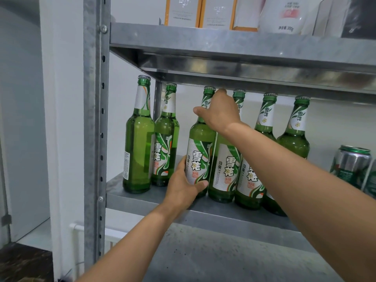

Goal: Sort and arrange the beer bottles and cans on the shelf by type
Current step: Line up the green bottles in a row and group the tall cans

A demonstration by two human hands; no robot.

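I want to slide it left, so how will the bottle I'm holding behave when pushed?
Tall and narrow, the held bottle probably tips if pushed high; the left hand at its base should steady it. Glass on the metal shelf likely slides but could crack against the neighbouring bottle. Seemingly full, probably heavy.

left hand (183, 187) bare | right hand (220, 112) bare | forearms (295, 180) bare to frame edge
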